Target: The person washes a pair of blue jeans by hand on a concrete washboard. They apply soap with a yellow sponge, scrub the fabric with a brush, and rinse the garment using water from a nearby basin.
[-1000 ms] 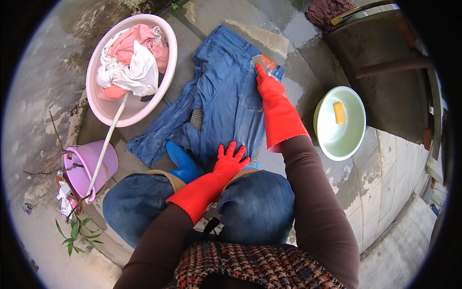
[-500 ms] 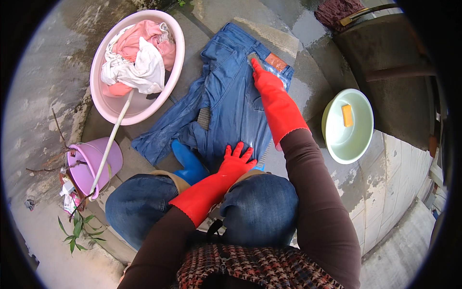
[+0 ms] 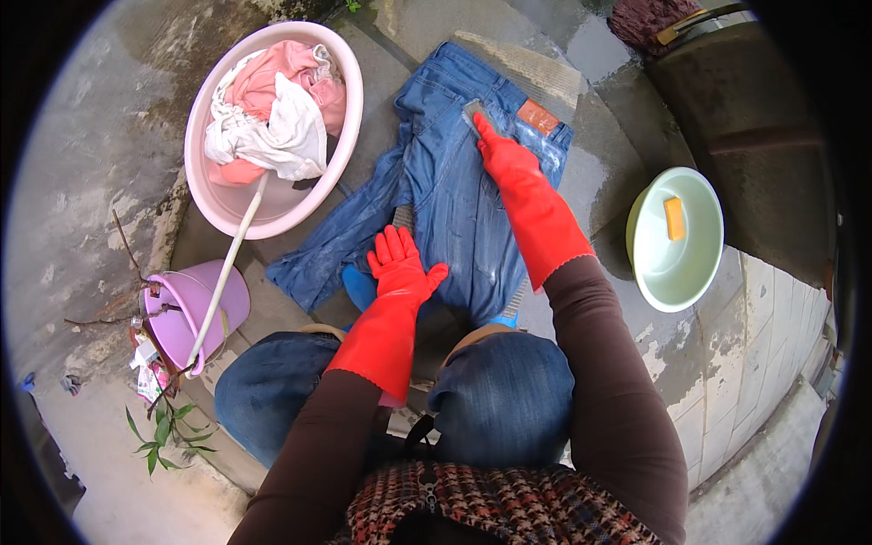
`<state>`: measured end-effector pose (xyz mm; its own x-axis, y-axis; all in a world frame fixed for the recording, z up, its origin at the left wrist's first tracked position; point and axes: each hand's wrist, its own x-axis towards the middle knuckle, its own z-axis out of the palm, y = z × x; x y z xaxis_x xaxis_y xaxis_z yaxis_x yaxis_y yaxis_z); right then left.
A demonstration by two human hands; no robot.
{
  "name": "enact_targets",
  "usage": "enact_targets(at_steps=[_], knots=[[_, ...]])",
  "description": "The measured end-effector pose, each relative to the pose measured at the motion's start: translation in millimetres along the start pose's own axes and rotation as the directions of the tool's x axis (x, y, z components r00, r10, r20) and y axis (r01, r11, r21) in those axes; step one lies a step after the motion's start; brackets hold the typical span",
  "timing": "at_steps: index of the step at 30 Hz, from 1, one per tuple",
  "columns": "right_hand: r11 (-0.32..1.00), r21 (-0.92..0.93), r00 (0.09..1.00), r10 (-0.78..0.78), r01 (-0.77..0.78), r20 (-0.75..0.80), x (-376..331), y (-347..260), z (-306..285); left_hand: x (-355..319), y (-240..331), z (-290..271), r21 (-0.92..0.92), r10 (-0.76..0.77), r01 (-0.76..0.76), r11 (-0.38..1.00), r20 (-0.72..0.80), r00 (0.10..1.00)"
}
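Wet blue jeans [image 3: 445, 195] lie spread in front of me, waistband at the far end with a brown patch [image 3: 538, 116]. Whitish smears mark the cloth. My right hand [image 3: 504, 156], in a long red rubber glove, is closed on a brush [image 3: 474, 112] pressed near the jeans' back pocket; its bristles are hidden. My left hand [image 3: 400, 263], gloved likewise, holds nothing. Its fingers are stretched out and its thumb apart, by the near part of the jeans' legs; whether it touches the cloth I cannot tell.
A pink basin [image 3: 195, 168] with pink and white cloths stands far left, a pale stick [image 3: 227, 272] leaning from it across a purple bucket [image 3: 238, 300]. Right, a pale green basin [image 3: 704, 272] holds a yellow soap bar [image 3: 674, 219]. A dark mop head [image 3: 649, 23] lies far right.
My left hand has shifted left and away from me over the jeans, its fingers now pointing ahead. My right hand keeps the brush near the back pocket. The view has shifted slightly.
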<state>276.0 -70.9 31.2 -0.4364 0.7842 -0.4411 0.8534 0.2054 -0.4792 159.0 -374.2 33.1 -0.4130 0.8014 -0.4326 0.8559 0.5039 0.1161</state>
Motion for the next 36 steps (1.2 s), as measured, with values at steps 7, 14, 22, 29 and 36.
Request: enact_targets(at_steps=[7,14,22,29,36], knots=[[0.967,0.147,0.83,-0.256,0.21,0.496,-138.0,-14.0,48.5,4.9,2.5,-5.7,0.06,-0.026,0.023,0.998,0.047,0.999],[0.999,-0.016,0.99,0.035,-0.033,0.136,-5.9,13.8,-10.5,6.6,3.7,-9.7,0.044,-0.047,0.042,0.998,0.122,0.991],[0.985,0.159,0.993,-0.075,0.06,0.095,-61.6,13.2,18.4,8.3,7.2,-22.3,0.058,-0.055,0.046,0.997,0.171,0.984],[0.986,-0.125,0.877,-0.038,0.111,0.48,-127.0,48.6,-17.1,9.2,5.1,-13.5,0.069,-0.053,0.043,0.997,0.137,0.989],[0.95,0.086,0.945,0.307,-0.299,-0.108,64.1,92.5,-63.6,9.8,10.2,-27.3,0.015,-0.063,0.062,0.998,0.075,0.995]])
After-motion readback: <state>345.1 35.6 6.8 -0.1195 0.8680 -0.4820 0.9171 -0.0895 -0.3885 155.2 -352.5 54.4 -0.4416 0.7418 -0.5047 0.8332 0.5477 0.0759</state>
